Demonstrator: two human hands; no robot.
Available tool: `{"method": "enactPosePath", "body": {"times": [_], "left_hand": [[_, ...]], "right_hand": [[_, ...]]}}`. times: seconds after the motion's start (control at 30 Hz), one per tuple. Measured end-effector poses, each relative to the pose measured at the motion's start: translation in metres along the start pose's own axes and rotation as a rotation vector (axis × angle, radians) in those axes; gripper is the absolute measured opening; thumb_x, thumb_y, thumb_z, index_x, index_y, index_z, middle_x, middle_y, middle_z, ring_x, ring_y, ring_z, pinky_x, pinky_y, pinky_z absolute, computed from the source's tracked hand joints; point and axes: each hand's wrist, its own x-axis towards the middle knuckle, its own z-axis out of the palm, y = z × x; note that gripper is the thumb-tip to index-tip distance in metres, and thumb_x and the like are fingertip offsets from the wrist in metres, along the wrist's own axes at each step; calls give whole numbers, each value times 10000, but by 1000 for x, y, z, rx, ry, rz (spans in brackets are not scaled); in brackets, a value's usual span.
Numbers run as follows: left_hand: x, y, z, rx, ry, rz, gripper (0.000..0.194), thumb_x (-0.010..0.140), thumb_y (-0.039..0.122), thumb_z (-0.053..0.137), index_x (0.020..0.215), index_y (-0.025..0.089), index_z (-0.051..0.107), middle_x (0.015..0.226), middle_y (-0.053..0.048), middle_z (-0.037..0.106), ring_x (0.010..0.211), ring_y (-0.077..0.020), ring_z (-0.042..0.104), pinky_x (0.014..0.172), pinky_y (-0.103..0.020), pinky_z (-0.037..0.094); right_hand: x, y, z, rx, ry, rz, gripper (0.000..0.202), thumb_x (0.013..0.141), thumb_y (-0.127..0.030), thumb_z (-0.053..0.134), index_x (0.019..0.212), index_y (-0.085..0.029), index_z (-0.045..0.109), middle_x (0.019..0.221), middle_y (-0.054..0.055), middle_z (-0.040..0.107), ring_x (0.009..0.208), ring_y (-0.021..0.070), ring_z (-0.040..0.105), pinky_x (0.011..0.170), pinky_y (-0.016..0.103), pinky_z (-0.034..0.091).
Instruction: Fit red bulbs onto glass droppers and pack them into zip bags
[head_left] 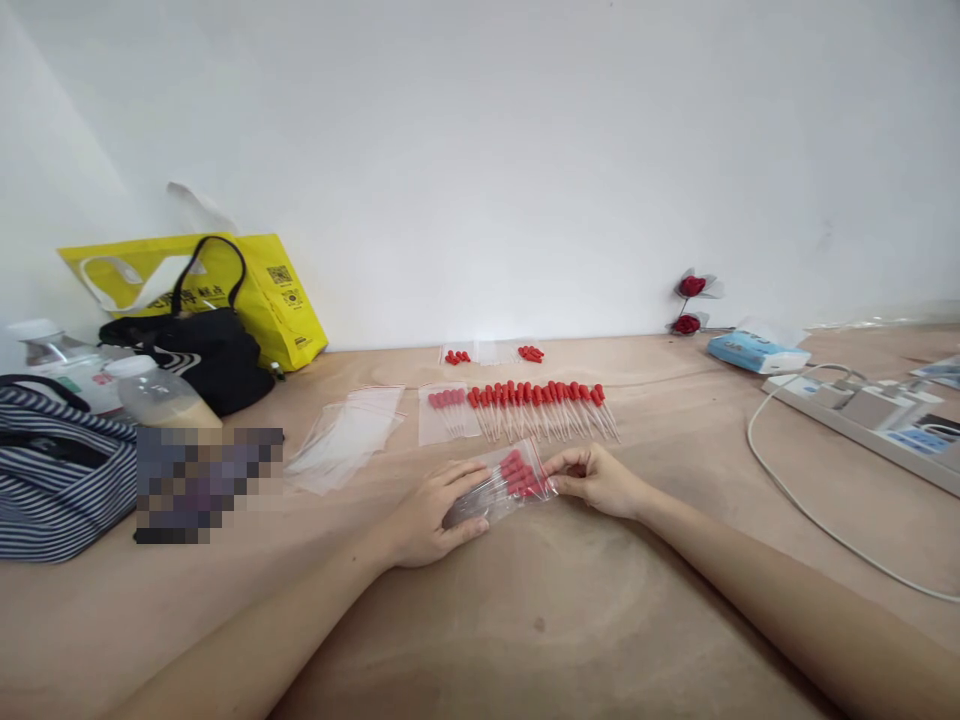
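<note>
A clear zip bag (501,490) with several red-bulbed droppers inside lies tilted between my hands, low over the table. My left hand (442,510) grips its lower left end, fingers above and thumb below. The thumb and forefinger of my right hand (592,478) pinch the bag's right edge, near the red seal strip. Just beyond lies a row of loose droppers (536,395), red bulbs pointing away and thin clear stems towards me. At the row's left end rests another filled zip bag (448,415). Flat bags (349,440) are fanned out to the left.
Near the wall lie two small clusters of red bulbs (457,357). A yellow bag (289,300), a black bag (225,360), a bottle (169,400) and a striped bag (67,480) stand left. On the right are a tissue pack (757,350), a power strip (900,430) and its cable (795,500).
</note>
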Motion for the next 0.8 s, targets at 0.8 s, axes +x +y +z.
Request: {"method": "enactPosePath", "body": {"times": [0.8], "left_hand": [[2, -3, -4, -162, 50, -32, 488, 791, 434, 481, 1223, 212, 430, 1280, -67, 446, 1163, -230, 406, 978, -379, 323]], "right_hand": [[6, 14, -5, -258, -78, -29, 226, 636, -372, 654, 623, -152, 603, 563, -20, 539, 492, 67, 415, 461, 194, 325]]}}
